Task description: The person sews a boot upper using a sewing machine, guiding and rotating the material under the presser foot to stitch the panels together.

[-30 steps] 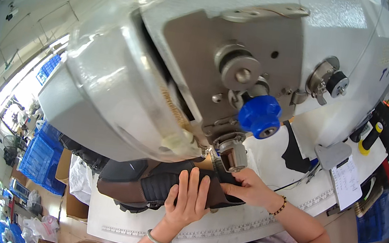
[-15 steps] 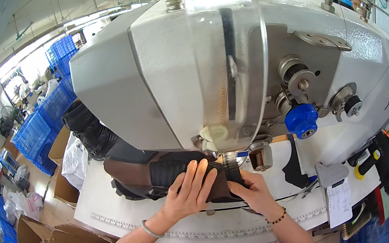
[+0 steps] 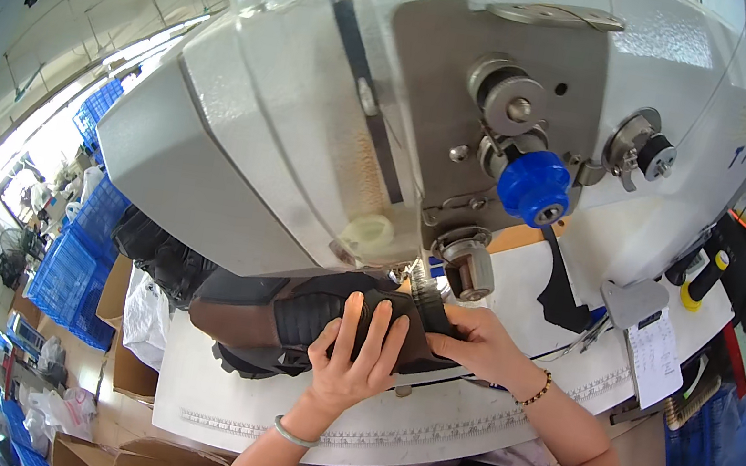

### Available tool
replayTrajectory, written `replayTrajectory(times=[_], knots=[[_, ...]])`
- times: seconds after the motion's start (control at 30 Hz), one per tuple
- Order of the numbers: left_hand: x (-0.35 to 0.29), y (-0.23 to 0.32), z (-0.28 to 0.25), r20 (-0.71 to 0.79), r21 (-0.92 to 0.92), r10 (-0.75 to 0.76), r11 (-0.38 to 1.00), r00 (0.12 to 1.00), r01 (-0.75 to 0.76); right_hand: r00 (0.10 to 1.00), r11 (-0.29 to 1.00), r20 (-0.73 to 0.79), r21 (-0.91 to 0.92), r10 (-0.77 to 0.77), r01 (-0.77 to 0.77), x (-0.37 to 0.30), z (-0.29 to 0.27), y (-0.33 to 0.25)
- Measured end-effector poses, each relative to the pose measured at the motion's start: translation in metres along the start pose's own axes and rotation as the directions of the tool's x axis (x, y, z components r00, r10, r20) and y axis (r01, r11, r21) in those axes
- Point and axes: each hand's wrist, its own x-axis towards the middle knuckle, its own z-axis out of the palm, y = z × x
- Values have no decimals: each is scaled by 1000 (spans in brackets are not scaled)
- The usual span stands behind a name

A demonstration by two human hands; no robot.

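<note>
A brown and black boot with a lugged sole lies on its side across the white worktable, under the head of a large grey sewing machine. My left hand rests on its side with fingers stretched and spread. At the boot's right end, my right hand pinches its dark edge between thumb and fingers. Just beside those fingers, a ribbed metal wheel stands against the boot. The machine head hides the needle area and the boot's far side.
A blue knob projects from the machine above my hands. Dark boots sit at the left, near blue crates. To the right are a black cut piece, a written sheet and a black thread cone. A ruler strip curves along the front.
The view has shifted, so the machine looks larger and further left. Both hands keep their places on the boot, which has hardly moved.
</note>
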Motion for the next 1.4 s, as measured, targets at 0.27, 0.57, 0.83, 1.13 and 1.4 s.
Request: replayTrajectory(times=[0.27,0.57,0.83,1.13,1.4], knots=[[-1,3,-1,-8,-10,-31,999,999,31,1000,999,19,-52,-9,10,6,-1,2],[-1,-3,-2,34,-60,33,998,999,-31,1000,998,18,64,8,-9,-2,4,-2],[-8,-2,0,32,19,64,998,997,-64,998,999,61,34,-17,15,-4,2,6],[-4,-11,3,42,-10,33,999,999,-33,1000,990,-10,141,7,-6,2,12,5],[5,1,1,71,-115,-47,992,996,55,985,987,-66,9,-161,162,7,11,17]])
